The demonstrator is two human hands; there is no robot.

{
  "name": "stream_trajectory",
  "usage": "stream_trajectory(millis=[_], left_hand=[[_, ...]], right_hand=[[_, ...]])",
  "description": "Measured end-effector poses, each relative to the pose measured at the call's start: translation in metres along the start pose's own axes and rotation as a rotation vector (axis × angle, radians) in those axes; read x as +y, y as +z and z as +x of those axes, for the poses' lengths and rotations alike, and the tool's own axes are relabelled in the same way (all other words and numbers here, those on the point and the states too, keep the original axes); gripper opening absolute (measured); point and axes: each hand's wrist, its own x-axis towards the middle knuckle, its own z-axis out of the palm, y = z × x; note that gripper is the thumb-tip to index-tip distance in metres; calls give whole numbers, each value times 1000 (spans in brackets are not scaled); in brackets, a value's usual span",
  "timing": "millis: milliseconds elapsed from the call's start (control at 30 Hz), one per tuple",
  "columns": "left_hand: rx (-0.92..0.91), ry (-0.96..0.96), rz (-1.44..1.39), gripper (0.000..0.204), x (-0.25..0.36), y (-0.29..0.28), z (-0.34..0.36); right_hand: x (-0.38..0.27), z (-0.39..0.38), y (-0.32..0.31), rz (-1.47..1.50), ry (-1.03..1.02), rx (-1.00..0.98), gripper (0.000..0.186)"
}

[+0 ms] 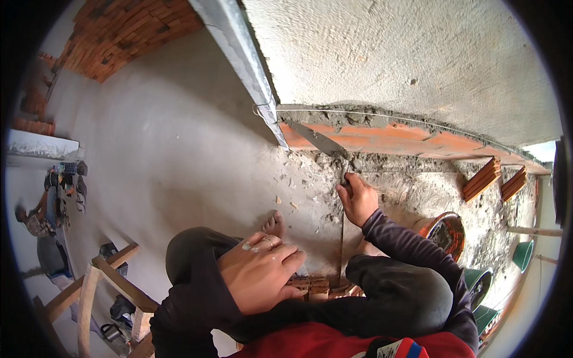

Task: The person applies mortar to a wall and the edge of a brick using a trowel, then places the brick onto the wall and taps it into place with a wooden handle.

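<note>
My right hand (360, 200) is closed around the handle of a pointed trowel (319, 141). Its grey blade angles up and left against the face of a low row of orange bricks (382, 136), the tip near a metal upright (239, 65). Rough grey mortar (346, 117) lies along the top of the row, with a white string (412, 120) stretched over it. My left hand (262, 271) rests on my bent left knee, fingers extended and spotted with pale mortar, holding nothing.
An orange bucket (425, 227) stands right of my right forearm, green buckets (523, 256) beyond. Loose bricks (481, 179) lean by the wall (406, 53). Broken bits litter the floor. Far left are a wooden frame (89, 298), a person (37, 224) and a brick stack (131, 30).
</note>
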Motion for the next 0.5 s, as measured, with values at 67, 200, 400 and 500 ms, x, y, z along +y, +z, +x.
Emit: stream_trajectory(millis=[67, 200, 400, 500], left_hand=[[-6, 11, -8, 59, 0, -1, 1], [13, 20, 1, 60, -1, -1, 0], [51, 38, -18, 59, -4, -3, -5], [62, 45, -9, 58, -3, -2, -8]], right_hand=[[4, -6, -2, 57, 82, -35, 27], [15, -15, -12, 170, 133, -54, 29], [8, -23, -43, 237, 101, -106, 22], [-5, -23, -56, 228, 21, -179, 20]])
